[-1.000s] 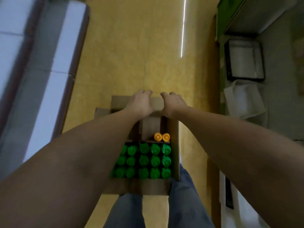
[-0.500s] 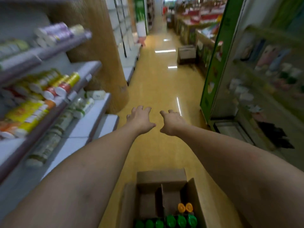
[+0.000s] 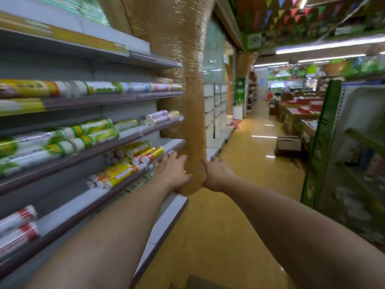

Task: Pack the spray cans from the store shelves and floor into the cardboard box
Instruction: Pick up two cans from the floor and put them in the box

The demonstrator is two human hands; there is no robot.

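Just left of hands (image 3: pixel 173 174), shelved cans (image 3: pixel 145 155)

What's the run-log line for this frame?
phase: reach toward shelf | left hand: open, empty, beside yellow-red cans | right hand: open, empty | cans held: none

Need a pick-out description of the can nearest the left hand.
Find the rope-wrapped pillar; shelves run along its left. On the shelf level with the left hand lies a stack of yellow cans. Take the red-banded can at its front, nearest the fingers.
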